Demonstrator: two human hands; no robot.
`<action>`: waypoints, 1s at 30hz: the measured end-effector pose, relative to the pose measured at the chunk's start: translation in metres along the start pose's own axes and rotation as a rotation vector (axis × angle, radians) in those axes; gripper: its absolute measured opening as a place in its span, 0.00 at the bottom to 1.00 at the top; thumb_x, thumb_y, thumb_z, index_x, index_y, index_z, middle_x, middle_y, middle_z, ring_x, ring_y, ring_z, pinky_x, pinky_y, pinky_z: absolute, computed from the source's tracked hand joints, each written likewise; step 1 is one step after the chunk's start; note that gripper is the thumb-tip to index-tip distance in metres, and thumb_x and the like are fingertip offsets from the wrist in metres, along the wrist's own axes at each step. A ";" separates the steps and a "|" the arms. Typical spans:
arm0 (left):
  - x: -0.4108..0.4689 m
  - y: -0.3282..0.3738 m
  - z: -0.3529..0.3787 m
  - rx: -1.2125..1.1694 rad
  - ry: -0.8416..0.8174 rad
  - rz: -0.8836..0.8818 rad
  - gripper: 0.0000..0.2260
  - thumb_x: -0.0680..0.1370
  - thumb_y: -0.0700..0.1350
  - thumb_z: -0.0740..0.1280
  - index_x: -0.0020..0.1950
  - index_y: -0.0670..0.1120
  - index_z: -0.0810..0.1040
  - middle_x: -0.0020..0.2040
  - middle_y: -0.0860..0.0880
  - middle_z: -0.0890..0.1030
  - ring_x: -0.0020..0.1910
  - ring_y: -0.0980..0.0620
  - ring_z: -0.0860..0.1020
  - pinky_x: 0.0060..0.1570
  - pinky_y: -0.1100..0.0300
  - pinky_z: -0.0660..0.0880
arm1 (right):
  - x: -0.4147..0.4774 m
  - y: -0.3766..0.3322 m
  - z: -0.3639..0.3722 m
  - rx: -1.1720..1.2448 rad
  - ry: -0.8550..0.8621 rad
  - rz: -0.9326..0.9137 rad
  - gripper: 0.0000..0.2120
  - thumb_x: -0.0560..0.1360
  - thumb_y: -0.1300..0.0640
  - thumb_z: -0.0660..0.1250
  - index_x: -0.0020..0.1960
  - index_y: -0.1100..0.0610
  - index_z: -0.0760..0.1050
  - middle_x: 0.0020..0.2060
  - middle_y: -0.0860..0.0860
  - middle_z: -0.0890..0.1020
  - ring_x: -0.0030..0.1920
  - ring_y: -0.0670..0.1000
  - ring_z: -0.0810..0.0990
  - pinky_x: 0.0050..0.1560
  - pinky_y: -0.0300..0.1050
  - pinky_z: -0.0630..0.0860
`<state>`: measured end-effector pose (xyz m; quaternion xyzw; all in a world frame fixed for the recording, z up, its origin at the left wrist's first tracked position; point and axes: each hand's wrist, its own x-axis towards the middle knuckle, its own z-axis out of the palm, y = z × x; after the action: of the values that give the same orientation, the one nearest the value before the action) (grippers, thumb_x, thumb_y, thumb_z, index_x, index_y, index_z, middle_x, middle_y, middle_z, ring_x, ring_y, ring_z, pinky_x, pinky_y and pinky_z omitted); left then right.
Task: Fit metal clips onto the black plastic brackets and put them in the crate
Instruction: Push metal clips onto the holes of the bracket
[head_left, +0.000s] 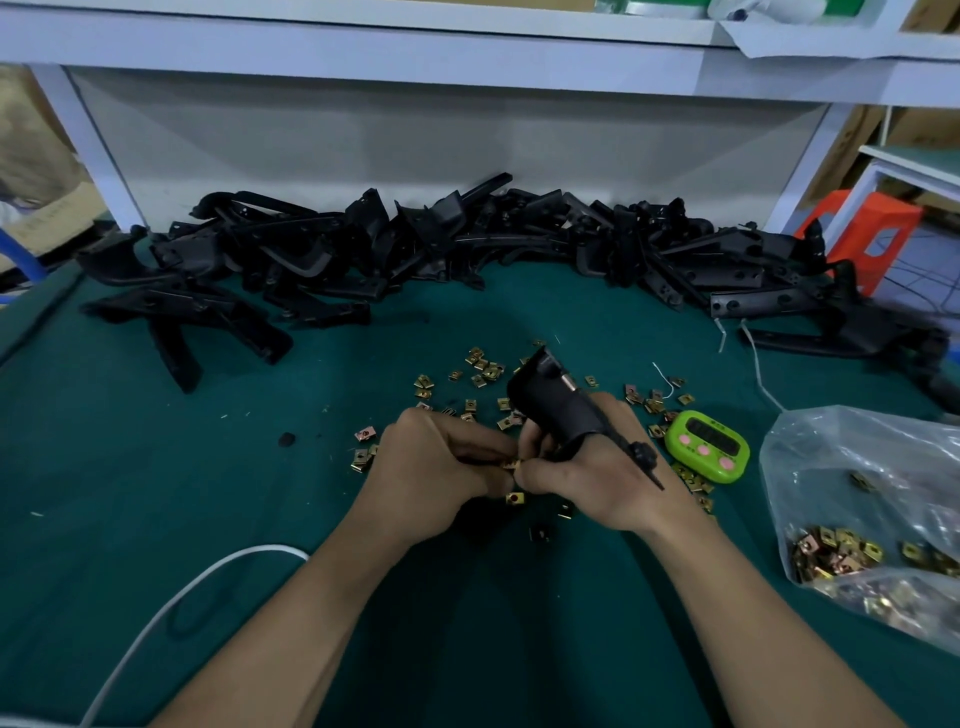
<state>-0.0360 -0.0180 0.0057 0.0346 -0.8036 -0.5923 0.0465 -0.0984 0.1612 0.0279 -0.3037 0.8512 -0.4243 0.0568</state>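
Observation:
My right hand (597, 478) grips a black plastic bracket (556, 400) that rises from my fist and tilts away to the left. My left hand (441, 473) pinches a small brass-coloured metal clip (511, 464) against the bracket's lower end, where both hands meet. Several loose clips (483, 369) lie scattered on the green table mat (156, 467) around and beyond my hands. A long heap of black brackets (415, 244) runs along the back of the table. No crate is in view.
A clear plastic bag (872, 467) holding several clips lies at the right. A green timer (707, 446) sits just right of my right hand. A white cable (171, 603) curves across the near left. An orange stool (867, 228) stands beyond the table's right edge.

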 end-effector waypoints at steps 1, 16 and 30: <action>0.000 0.000 -0.001 -0.035 -0.020 -0.008 0.15 0.64 0.36 0.78 0.45 0.52 0.89 0.43 0.51 0.88 0.44 0.52 0.86 0.49 0.55 0.83 | 0.000 0.001 0.000 0.009 0.001 0.014 0.05 0.62 0.54 0.74 0.32 0.51 0.78 0.27 0.43 0.78 0.29 0.43 0.77 0.30 0.37 0.72; 0.000 0.000 0.000 -0.257 0.006 -0.210 0.18 0.68 0.30 0.78 0.51 0.50 0.87 0.39 0.48 0.87 0.35 0.56 0.83 0.35 0.68 0.76 | 0.004 0.008 0.004 0.097 0.019 0.077 0.05 0.63 0.51 0.73 0.36 0.51 0.81 0.31 0.44 0.81 0.35 0.46 0.79 0.39 0.49 0.78; 0.002 -0.004 -0.001 0.048 0.087 -0.079 0.16 0.68 0.33 0.78 0.43 0.55 0.86 0.39 0.56 0.87 0.39 0.55 0.85 0.37 0.66 0.79 | 0.001 0.005 0.013 -0.039 0.100 0.035 0.06 0.67 0.57 0.74 0.37 0.46 0.81 0.33 0.44 0.83 0.35 0.44 0.82 0.36 0.39 0.78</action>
<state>-0.0380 -0.0208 0.0022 0.0932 -0.8129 -0.5720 0.0569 -0.0969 0.1542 0.0161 -0.2682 0.8663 -0.4212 0.0154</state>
